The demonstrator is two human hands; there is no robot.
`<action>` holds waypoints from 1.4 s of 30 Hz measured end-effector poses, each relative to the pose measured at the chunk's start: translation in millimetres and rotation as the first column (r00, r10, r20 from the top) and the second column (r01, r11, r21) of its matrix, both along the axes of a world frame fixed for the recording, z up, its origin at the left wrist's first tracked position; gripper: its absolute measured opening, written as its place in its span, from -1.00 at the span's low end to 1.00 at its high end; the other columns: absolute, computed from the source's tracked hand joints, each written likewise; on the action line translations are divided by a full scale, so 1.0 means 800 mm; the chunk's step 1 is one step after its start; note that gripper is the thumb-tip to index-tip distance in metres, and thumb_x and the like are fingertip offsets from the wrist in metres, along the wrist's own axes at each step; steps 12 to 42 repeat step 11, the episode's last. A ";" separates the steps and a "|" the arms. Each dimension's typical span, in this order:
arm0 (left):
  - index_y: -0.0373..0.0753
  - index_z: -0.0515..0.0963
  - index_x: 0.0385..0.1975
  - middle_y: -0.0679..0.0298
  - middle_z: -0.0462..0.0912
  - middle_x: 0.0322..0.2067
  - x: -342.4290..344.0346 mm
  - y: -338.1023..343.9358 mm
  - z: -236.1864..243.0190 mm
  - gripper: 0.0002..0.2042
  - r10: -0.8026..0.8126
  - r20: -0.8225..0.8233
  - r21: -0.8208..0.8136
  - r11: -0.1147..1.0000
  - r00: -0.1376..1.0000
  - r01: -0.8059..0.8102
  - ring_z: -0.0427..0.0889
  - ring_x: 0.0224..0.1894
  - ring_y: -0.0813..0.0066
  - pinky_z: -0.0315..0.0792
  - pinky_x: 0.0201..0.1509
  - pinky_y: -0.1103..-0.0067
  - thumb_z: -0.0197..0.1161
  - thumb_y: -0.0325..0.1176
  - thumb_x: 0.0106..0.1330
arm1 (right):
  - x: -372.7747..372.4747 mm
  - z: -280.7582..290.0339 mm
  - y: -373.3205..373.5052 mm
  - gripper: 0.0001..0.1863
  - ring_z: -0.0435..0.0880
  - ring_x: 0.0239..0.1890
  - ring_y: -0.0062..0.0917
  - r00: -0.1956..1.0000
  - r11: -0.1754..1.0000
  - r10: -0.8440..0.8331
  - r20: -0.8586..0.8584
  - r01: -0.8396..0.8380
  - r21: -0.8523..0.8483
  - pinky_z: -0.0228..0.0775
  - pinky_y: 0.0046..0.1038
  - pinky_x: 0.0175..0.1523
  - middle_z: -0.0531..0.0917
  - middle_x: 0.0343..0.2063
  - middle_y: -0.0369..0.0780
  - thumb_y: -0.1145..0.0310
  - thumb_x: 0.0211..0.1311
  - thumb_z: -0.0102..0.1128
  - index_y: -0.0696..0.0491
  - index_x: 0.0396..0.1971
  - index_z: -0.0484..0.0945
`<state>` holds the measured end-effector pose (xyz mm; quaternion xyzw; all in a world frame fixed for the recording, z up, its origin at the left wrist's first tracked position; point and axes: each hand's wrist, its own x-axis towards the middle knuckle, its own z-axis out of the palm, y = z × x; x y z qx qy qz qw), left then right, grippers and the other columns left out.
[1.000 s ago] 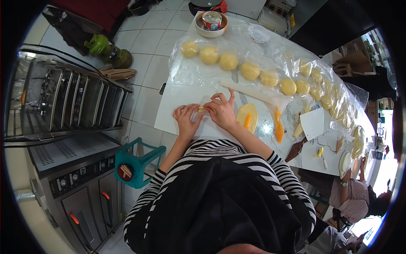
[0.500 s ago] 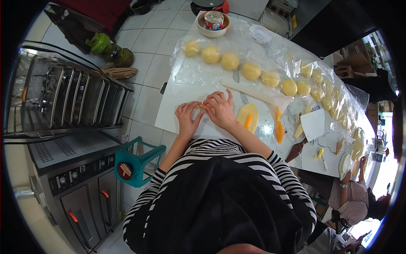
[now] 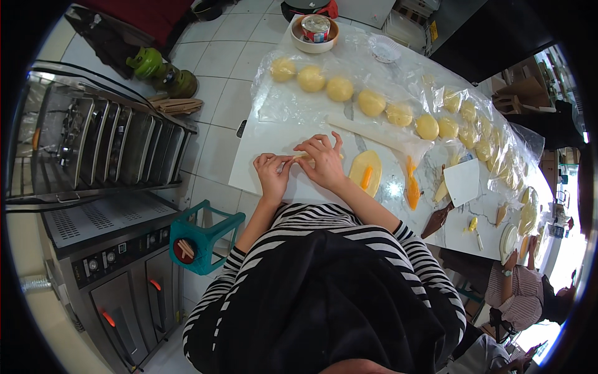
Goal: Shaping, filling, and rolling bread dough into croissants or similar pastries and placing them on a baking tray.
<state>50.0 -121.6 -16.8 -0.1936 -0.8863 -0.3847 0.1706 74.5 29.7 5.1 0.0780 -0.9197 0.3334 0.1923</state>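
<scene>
At the near left part of the marble table, my left hand and my right hand meet over a small pale strip of dough. Both pinch it between thumb and fingertips, and my right hand's outer fingers are raised. Most of the dough is hidden under my fingers. Just right of my right hand lies a flat oval of yellow dough with an orange strip of filling on it. Beyond my hands a long white rolling pin lies slantwise, near an orange-filled piping bag.
Yellow dough balls sit in rows under clear plastic. A bowl holds a tin can at the far edge. Rightward are a white card, a brown-filled piping bag and a co-worker. A green stool stands left.
My hands have shifted slightly along the dough strip, my right hand a little to the left. A bit more pale dough shows around my fingers.
</scene>
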 end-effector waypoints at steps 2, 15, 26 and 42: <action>-0.14 0.64 -0.57 0.37 0.55 -0.61 0.001 -0.001 0.001 -0.93 -0.008 -0.010 -0.008 1.000 1.000 0.008 0.43 -0.38 0.41 0.20 -0.14 0.50 0.36 -0.38 -0.08 | 0.000 -0.001 0.003 -0.93 0.39 -0.07 -0.50 0.998 0.999 0.048 0.052 -0.048 0.000 -0.23 0.04 0.17 0.56 -0.44 -0.43 0.32 -0.02 0.20 -0.08 -0.49 0.60; -0.12 0.46 -0.01 0.35 0.66 -0.35 0.001 -0.013 0.002 -0.51 -0.073 0.216 -0.004 0.997 0.974 0.076 0.51 -0.20 0.43 0.19 0.08 0.49 0.35 -0.39 -0.03 | 0.002 0.005 -0.001 -0.79 0.39 -0.07 -0.50 0.998 1.000 0.022 0.053 -0.021 -0.019 -0.22 0.04 0.17 0.58 -0.40 -0.39 0.20 -0.07 0.26 -0.07 -0.40 0.62; -0.12 0.46 -0.01 0.35 0.66 -0.35 0.001 -0.013 0.002 -0.51 -0.073 0.216 -0.004 0.997 0.974 0.076 0.51 -0.20 0.43 0.19 0.08 0.49 0.35 -0.39 -0.03 | 0.002 0.005 -0.001 -0.79 0.39 -0.07 -0.50 0.998 1.000 0.022 0.053 -0.021 -0.019 -0.22 0.04 0.17 0.58 -0.40 -0.39 0.20 -0.07 0.26 -0.07 -0.40 0.62; -0.12 0.46 -0.01 0.35 0.66 -0.35 0.001 -0.013 0.002 -0.51 -0.073 0.216 -0.004 0.997 0.974 0.076 0.51 -0.20 0.43 0.19 0.08 0.49 0.35 -0.39 -0.03 | 0.002 0.005 -0.001 -0.79 0.39 -0.07 -0.50 0.998 1.000 0.022 0.053 -0.021 -0.019 -0.22 0.04 0.17 0.58 -0.40 -0.39 0.20 -0.07 0.26 -0.07 -0.40 0.62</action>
